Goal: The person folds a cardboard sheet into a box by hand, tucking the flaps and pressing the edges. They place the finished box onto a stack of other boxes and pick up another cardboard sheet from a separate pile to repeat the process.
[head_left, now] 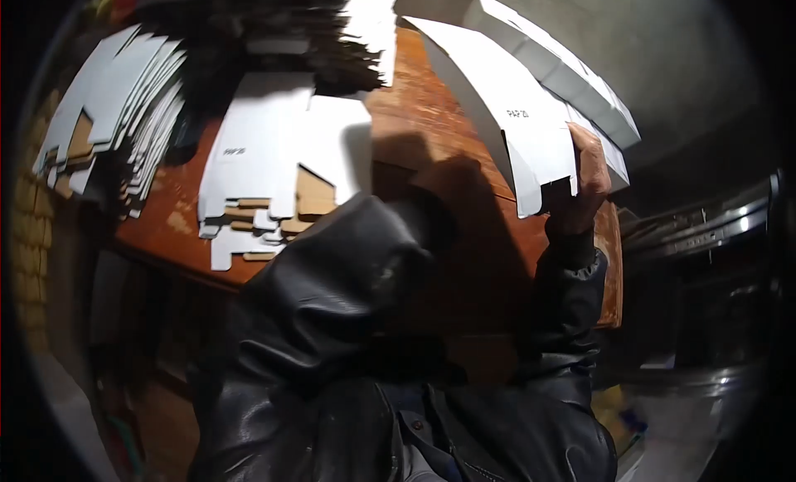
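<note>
A white cardboard box (506, 92) printed "PAP 20" is tilted over the right part of the table, its near end not closed. My right hand (590, 169) grips that near end at its right side, fingers curled over the edge. My left hand (452, 182) lies in deep shadow just left of the box, beyond the leather sleeve; its fingers cannot be made out. Left of that sleeve rests a pile of flat white carton blanks (261, 142), brown on the inside, with cut tabs toward me.
The worn reddish-brown wooden table (178, 242) carries another stack of carton blanks (116, 92) at far left and more blanks (373, 26) at the back. Further white boxes (555, 59) stand along the right rear edge. Dark metal equipment (705, 233) is to the right.
</note>
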Action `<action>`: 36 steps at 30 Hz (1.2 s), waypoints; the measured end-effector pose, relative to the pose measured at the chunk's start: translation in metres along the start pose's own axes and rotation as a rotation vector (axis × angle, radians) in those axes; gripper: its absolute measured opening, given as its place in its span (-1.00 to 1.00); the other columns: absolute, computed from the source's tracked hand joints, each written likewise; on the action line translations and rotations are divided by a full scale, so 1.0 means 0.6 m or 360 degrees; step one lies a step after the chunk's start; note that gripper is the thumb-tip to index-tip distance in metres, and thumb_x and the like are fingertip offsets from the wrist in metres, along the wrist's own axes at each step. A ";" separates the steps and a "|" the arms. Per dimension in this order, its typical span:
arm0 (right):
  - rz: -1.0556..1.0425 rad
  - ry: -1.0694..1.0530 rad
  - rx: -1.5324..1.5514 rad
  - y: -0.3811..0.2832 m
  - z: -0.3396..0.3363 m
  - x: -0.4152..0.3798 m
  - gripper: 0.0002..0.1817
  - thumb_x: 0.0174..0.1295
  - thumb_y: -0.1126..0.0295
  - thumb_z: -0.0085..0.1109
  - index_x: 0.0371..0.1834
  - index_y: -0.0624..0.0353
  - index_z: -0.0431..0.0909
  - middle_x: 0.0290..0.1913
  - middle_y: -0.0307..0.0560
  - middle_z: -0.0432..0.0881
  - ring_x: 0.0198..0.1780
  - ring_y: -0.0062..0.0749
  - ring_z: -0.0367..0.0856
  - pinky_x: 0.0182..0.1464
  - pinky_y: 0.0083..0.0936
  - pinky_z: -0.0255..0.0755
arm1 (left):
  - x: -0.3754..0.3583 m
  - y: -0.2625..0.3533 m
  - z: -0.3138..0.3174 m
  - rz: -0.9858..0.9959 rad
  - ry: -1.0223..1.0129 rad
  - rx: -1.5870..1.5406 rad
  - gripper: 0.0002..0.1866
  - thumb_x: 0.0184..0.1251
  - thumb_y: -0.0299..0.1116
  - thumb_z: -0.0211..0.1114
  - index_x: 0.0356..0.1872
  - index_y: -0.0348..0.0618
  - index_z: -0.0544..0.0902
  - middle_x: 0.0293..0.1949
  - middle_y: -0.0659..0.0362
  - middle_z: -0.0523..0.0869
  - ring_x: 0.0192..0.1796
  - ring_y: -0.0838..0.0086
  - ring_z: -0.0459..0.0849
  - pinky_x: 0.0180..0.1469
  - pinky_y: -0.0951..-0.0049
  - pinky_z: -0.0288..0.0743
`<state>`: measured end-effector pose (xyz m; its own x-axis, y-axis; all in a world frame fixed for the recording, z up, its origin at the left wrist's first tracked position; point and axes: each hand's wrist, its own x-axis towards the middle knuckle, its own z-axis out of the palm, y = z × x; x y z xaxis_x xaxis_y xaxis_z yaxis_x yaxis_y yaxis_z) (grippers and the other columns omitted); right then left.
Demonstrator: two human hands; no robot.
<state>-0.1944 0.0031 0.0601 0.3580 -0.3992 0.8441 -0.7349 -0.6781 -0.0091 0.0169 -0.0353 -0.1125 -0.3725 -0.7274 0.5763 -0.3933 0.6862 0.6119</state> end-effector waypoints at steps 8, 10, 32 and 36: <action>-0.0051 0.0028 -0.0051 0.036 -0.032 -0.051 -0.66 0.26 0.35 0.24 0.04 0.32 0.59 -0.02 0.14 0.64 0.00 0.03 0.69 0.02 -0.25 0.59 | 0.094 0.179 -0.070 -0.0518 0.0308 -0.2387 -0.13 0.32 0.14 0.36 0.43 -0.30 0.29 0.32 -0.02 0.48 0.30 0.31 0.51 0.33 0.23 0.44; -0.0089 -0.0049 0.0023 0.043 -0.016 -0.070 -0.72 0.24 0.50 0.24 0.02 0.30 0.60 -0.03 0.16 0.63 0.02 -0.03 0.69 0.05 -0.28 0.60 | 0.089 0.184 -0.083 -0.1006 0.0317 -0.2212 -0.20 0.27 0.02 0.46 0.34 -0.31 0.36 0.15 -0.01 0.58 0.17 0.33 0.59 0.19 0.27 0.55; 0.1205 -0.0607 0.1507 0.039 -0.032 -0.092 -0.15 0.40 -0.29 -0.04 0.38 0.33 0.27 0.11 0.02 0.51 0.15 -0.42 0.48 0.17 -0.45 0.42 | 0.087 0.139 -0.062 0.0224 0.0583 -0.0539 -0.20 0.14 -0.04 0.51 0.28 -0.28 0.34 0.06 0.06 0.53 0.08 0.33 0.57 0.08 0.30 0.56; 0.0963 -0.0311 0.1472 0.013 -0.028 -0.084 -0.11 0.40 -0.23 0.01 0.51 0.29 0.10 0.29 0.22 0.41 0.32 -0.19 0.42 0.31 -0.29 0.37 | 0.076 0.179 -0.078 -0.0113 0.0386 -0.1001 -0.04 0.02 -0.13 0.55 0.39 -0.21 0.17 0.12 0.04 0.47 0.18 0.27 0.50 0.16 0.23 0.55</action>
<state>-0.2278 0.0285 0.0264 0.2308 -0.8530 0.4681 -0.1373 -0.5048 -0.8522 -0.0032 0.0052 0.0050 -0.1361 -0.8007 0.5834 0.1816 0.5588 0.8092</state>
